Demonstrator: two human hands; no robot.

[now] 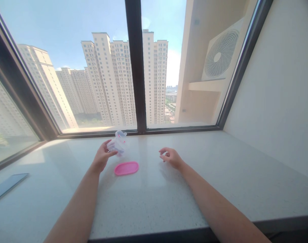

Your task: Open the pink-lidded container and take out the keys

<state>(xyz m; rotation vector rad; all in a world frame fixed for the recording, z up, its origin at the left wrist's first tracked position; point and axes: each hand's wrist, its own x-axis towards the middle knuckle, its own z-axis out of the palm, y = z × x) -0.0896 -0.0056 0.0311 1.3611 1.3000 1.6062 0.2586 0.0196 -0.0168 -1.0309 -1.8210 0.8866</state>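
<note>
My left hand (102, 156) is closed around a small clear plastic container (115, 145), gripping it from its left side. The container is tilted, with a clear flap or lid (121, 134) at its top and small pink spots on it; whatever is inside cannot be made out. Just below it, a pink oval tray or lid (126, 168) lies flat on the pale counter (149, 202). To the right, apart from both things, my right hand (171, 157) hovers low over the counter. Its fingers are loosely bent with a gap between thumb and forefinger, holding nothing.
A flat grey panel-like object (8, 185) lies at the counter's left side. Behind the counter stands a window with a dark frame (137, 67), and a white wall (278, 94) rises on the right. The counter's front edge (154, 234) runs along the bottom.
</note>
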